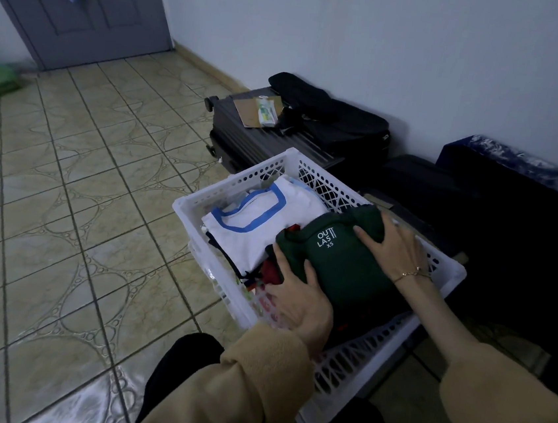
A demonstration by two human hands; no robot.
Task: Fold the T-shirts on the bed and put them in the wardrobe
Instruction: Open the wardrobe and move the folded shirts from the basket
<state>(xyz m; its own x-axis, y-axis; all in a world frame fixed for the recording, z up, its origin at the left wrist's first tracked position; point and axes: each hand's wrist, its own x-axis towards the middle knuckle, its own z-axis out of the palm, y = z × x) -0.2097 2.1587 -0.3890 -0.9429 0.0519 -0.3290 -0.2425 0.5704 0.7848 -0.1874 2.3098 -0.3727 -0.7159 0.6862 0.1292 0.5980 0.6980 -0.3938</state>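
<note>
We have the folded dark green T-shirt point(341, 262) in the lower right of the frame, sitting in the white plastic basket point(450, 270) beside a folded white T-shirt with blue trim point(262, 223), which lies toward the centre. Our left hand point(299, 299) lies along the near edge of the green bundle, its fingers reaching round the edge; whether they hook beneath the fabric we cannot tell. Our right hand point(391, 243) rests on the far side, fingers fairly straight and pressing down on top rather than gripping. We judge the step in hand to be settling this shirt into the basket, though no wardrobe shows here.

To do it well, we should keep both palms flat and press evenly so the fold stays square, seat the bundle level against the white shirt without dragging it, and tuck in any loose edge before letting go. Red and dark garments lie underneath, so a gentle, even push keeps the pile from tipping.
</note>
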